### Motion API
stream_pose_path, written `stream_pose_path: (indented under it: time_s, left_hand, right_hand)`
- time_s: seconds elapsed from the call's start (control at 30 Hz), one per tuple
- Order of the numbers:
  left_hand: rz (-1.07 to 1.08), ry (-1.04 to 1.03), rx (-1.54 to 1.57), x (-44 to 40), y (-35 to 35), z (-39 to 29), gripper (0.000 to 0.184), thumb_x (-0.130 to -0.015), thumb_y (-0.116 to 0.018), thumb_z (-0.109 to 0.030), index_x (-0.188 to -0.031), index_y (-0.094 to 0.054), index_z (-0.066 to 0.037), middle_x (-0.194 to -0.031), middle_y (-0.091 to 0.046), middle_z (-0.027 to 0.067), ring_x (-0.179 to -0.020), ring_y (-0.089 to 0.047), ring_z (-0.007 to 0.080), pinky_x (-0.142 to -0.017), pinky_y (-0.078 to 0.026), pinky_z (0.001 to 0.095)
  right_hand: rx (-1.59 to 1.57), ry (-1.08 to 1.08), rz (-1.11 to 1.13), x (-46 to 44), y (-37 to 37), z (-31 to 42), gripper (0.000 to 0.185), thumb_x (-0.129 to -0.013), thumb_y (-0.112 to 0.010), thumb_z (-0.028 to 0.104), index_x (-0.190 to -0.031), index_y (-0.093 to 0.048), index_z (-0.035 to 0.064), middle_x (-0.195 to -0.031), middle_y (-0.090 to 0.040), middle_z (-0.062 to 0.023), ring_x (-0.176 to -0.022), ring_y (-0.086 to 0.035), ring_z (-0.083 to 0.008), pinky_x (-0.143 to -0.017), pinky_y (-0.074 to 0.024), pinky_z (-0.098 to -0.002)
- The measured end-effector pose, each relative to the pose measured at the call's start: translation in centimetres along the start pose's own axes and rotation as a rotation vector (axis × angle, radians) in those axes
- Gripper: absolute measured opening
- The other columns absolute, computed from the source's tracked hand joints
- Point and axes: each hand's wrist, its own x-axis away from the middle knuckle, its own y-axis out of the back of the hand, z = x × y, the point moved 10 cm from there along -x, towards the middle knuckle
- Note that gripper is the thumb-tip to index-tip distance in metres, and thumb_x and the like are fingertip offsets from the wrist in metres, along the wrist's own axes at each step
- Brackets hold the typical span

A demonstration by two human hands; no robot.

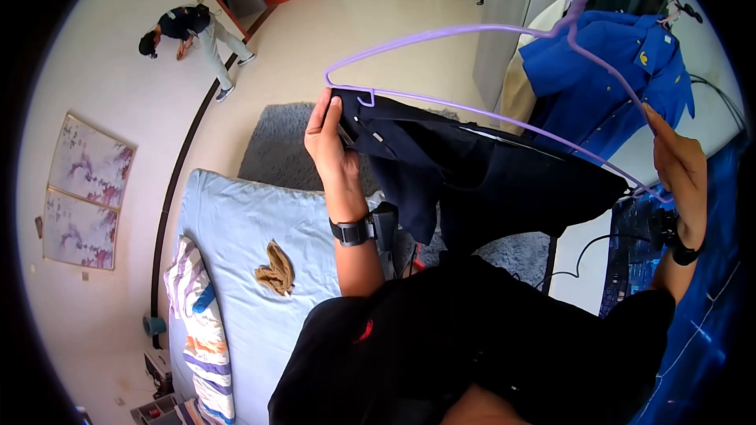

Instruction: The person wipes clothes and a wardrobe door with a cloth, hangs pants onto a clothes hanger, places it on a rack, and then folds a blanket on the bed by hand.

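Observation:
A purple plastic clothes hanger [441, 31] is held up in front of me, tilted down to the right. Dark trousers [512, 181] hang along its lower bar, their waistband running just beneath it. At the hanger's left end, my left hand [332, 142] pinches the waistband corner close to the bar's small hook. My right hand [679, 164] is closed around the hanger's right arm, near the other end of the waistband. Part of that grip is hidden by the hand itself. Both wrists wear black bands.
A bed with a light-blue sheet [244, 220] lies at left, bearing a brown cloth [276, 269] and a striped quilt [206, 338]. Blue shirts [606, 71] hang at upper right. A grey rug [276, 142] covers floor ahead. Another person [193, 27] bends by the wall.

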Motion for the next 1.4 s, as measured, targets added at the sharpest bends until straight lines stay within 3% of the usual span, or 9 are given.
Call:
stream_pose_path:
  time_s: [0.23,0.33,0.43,0.53,0.83,0.93,1.1,1.23,1.4]
  left_hand:
    - [0.077,-0.044,-0.036,0.5,-0.5,-0.1,0.026,-0.081,-0.056,0.002,-0.108,-0.057,0.004,-0.094,-0.063,0.0101,-0.08,-0.063,0.016,-0.07,-0.052,0.0256]
    - [0.03,-0.092,-0.094,0.7,-0.5,-0.7,0.025,-0.081,-0.056,0.003,-0.106,-0.058,0.004,-0.095,-0.063,0.0099,-0.08,-0.062,0.0153,-0.071,-0.051,0.0248]
    - [0.052,-0.133,-0.156,1.2,-0.7,-1.2,0.025,-0.081,-0.056,0.003,-0.106,-0.058,0.005,-0.095,-0.063,0.0096,-0.08,-0.062,0.014,-0.072,-0.05,0.0237]
    - [0.066,-0.195,-0.208,1.9,-1.3,-1.9,0.026,-0.08,-0.06,0.001,-0.106,-0.059,0.005,-0.095,-0.063,0.0099,-0.081,-0.06,0.011,-0.073,-0.047,0.0209]
    - [0.017,-0.267,-0.239,2.7,-1.1,-2.4,0.026,-0.08,-0.061,-0.001,-0.106,-0.059,0.004,-0.096,-0.063,0.0091,-0.08,-0.058,0.0089,-0.072,-0.045,0.0198]
    - [0.022,-0.263,-0.239,2.7,-0.9,-2.4,0.026,-0.08,-0.061,-0.001,-0.106,-0.059,0.004,-0.097,-0.062,0.0083,-0.081,-0.057,0.0091,-0.074,-0.045,0.0203]
    - [0.03,-0.291,-0.271,3.2,-1.1,-2.7,0.025,-0.08,-0.062,-0.001,-0.104,-0.06,0.004,-0.095,-0.06,0.0052,-0.085,-0.054,0.0097,-0.078,-0.043,0.0215]
    - [0.051,-0.558,-0.573,4.4,-2.4,-5.2,0.022,-0.079,-0.063,-0.004,-0.099,-0.063,0.003,-0.092,-0.059,0.0047,-0.087,-0.052,0.0118,-0.08,-0.04,0.0232]
    - [0.036,-0.577,-0.684,5.1,-3.2,-5.8,0.021,-0.079,-0.064,-0.007,-0.097,-0.064,0.002,-0.091,-0.059,0.0058,-0.085,-0.053,0.0129,-0.08,-0.039,0.023]
  right_hand:
    - [0.088,0.106,0.043,0.4,-0.3,0.7,0.046,-0.077,-0.038,-0.001,-0.121,-0.051,0.0002,-0.051,-0.031,-0.0021,-0.045,-0.033,-0.0094,-0.046,-0.0245,-0.0261]
    - [0.113,0.094,0.041,0.3,-0.2,0.7,0.047,-0.076,-0.038,-0.001,-0.121,-0.051,0.0002,-0.058,-0.05,-0.0076,-0.044,-0.034,-0.01,-0.045,-0.0252,-0.026]
    - [0.132,0.087,0.061,0.5,-0.1,0.7,0.047,-0.076,-0.037,-0.002,-0.121,-0.051,0.0,-0.085,-0.064,-0.0134,-0.044,-0.033,-0.0102,-0.045,-0.0255,-0.0248]
    - [0.239,0.047,0.083,0.7,-0.3,0.0,0.046,-0.078,-0.036,-0.003,-0.121,-0.051,0.0016,-0.109,-0.061,-0.013,-0.045,-0.032,-0.0092,-0.045,-0.0266,-0.0228]
    - [0.113,-0.012,-0.009,1.0,0.0,-0.9,0.041,-0.084,-0.037,0.001,-0.122,-0.051,0.0051,-0.111,-0.061,-0.0089,-0.047,-0.031,-0.0081,-0.047,-0.0265,-0.0208]
    - [0.187,-0.036,0.008,1.0,0.1,-1.1,0.04,-0.085,-0.037,0.001,-0.123,-0.051,0.0053,-0.094,-0.064,-0.0078,-0.048,-0.03,-0.0082,-0.047,-0.0247,-0.022]
    - [0.118,-0.118,-0.044,1.3,0.3,-2.6,0.036,-0.088,-0.04,0.005,-0.123,-0.051,0.0058,-0.057,-0.042,-0.0009,-0.049,-0.027,-0.0077,-0.047,-0.021,-0.0234]
    - [0.137,-0.159,-0.07,1.3,0.5,-2.5,0.036,-0.089,-0.04,0.006,-0.122,-0.052,0.007,-0.055,-0.034,0.0005,-0.049,-0.025,-0.0078,-0.048,-0.0198,-0.024]
    - [0.315,-0.161,-0.062,1.5,0.6,0.1,0.035,-0.088,-0.039,0.005,-0.121,-0.053,0.0061,-0.085,-0.062,-0.009,-0.051,-0.036,-0.0093,-0.052,-0.0321,-0.0214]
